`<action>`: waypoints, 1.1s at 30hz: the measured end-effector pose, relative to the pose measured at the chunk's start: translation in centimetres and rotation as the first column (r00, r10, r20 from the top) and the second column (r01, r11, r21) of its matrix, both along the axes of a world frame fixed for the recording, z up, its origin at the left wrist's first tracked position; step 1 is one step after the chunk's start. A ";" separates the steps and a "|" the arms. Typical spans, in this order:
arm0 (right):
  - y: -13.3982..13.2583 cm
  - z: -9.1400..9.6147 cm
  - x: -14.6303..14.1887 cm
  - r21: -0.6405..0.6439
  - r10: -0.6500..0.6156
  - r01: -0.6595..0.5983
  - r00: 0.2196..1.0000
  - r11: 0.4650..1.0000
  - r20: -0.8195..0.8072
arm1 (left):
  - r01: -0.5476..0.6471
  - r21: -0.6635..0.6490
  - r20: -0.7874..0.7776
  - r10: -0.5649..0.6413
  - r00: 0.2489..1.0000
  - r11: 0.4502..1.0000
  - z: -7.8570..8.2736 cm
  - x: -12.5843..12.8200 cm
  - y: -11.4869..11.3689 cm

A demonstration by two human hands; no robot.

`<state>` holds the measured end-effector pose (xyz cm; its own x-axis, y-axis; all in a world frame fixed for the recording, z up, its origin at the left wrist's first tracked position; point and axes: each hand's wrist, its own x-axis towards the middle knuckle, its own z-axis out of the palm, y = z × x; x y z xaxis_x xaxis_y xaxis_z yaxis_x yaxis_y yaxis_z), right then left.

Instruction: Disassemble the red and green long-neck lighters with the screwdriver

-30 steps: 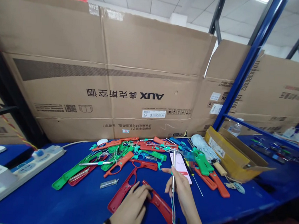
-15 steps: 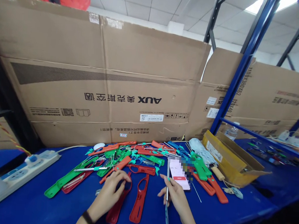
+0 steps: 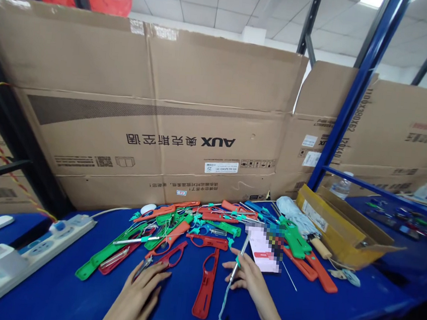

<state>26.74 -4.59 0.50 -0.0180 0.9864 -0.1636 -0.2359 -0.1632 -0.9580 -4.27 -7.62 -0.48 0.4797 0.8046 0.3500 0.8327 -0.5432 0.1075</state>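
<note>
My left hand [image 3: 141,293] lies low over the table, its outer fingers loosely spread. Between thumb and index finger it pinches a small clear part with a metal tip [image 3: 143,266], mostly hidden by the hand. Just past those fingers lies a red lighter shell half [image 3: 173,257], its looped end showing. Another red shell half [image 3: 204,291] rests between my hands. My right hand [image 3: 250,278] is closed on a metal lighter tube [image 3: 242,249], tilted, with a green piece on it and pale wires [image 3: 224,300] hanging down.
Green and orange lighter shells [image 3: 177,231] and metal tubes are heaped at the back. A phone [image 3: 263,249] lies beyond my right hand, a yellow box [image 3: 331,225] behind it. At left is a power strip [image 3: 52,250]; a cardboard wall [image 3: 190,78] closes the back.
My left hand has moved down and left, and the red shell half near it has turned. My right hand still holds the metal tube, which now tilts more. The view has shifted slightly.
</note>
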 end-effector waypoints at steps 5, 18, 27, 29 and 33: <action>-0.6 -0.1 0.0 0.040 -0.052 0.051 0.998 0.998 0.023 | -0.137 0.039 0.037 0.135 0.990 0.990 -0.8 0.0 0.8; -0.6 -1.2 0.3 0.061 -0.141 0.144 0.989 0.988 -0.051 | -0.038 0.006 0.186 0.036 0.982 0.999 -1.6 10.8 -2.5; -0.5 0.0 0.0 0.114 0.011 -0.010 1.000 0.993 -0.011 | -0.123 -0.053 0.252 0.133 0.958 0.991 -0.6 12.6 -3.3; -0.3 -0.4 -0.3 0.125 0.020 -0.018 1.000 0.992 -0.012 | -0.144 -0.061 0.245 0.155 0.957 0.988 -0.3 12.9 -3.5; 0.1 -1.4 -0.6 0.124 -0.038 0.042 0.999 0.991 -0.030 | -0.147 -0.030 0.233 0.150 0.961 0.989 -0.5 12.9 -3.6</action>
<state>26.17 -4.45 -0.94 0.0192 0.9990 -0.0396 -0.2668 -0.0331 -0.9632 8.64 -11.24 -1.00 0.2603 0.8655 0.4279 0.8548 -0.4127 0.3146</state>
